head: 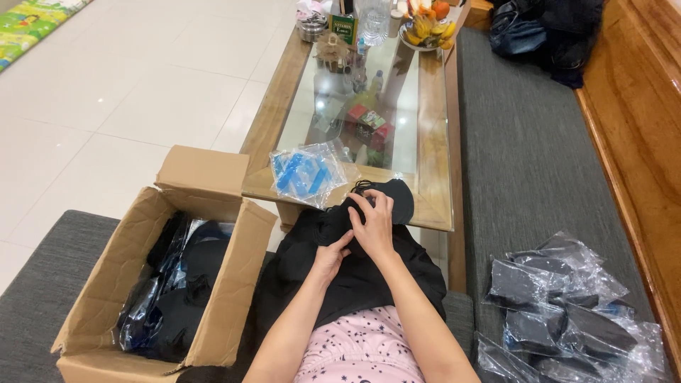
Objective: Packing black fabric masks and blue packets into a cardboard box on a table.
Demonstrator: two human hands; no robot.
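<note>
**Both hands on black fabric piece at the table's near edge**

I see the right hand (pixel 374 221) on top of a small black fabric piece (pixel 389 198), fingers curled and pinching its upper left edge. The piece lies partly on the near edge of the glass-topped coffee table (pixel 433 142), partly over a black cloth pile (pixel 355 273) on the lap. Its long axis looks roughly left-right, running off to the right of the fingertips. Can't tell exactly what the item is; thin loops show at its top.

Left hand (pixel 330 257) is just below the right, toward the body from the table edge, fingers bent and gripping the black cloth, thumb up touching the right hand. Right hand is the nearer one to the piece.

Containers, relative to the table:
- Open cardboard box (pixel 213 284) left of the near corner, holding dark items in clear plastic bags.
- Stack of bagged dark items (pixel 560 312) to the right, on the grey bench cushion (pixel 525 156).
- Clear bag with blue items (pixel 306 172) on the table's near left corner, just beside the hands.
- Fruit bowl (pixel 428 32) at the far end.
</note>
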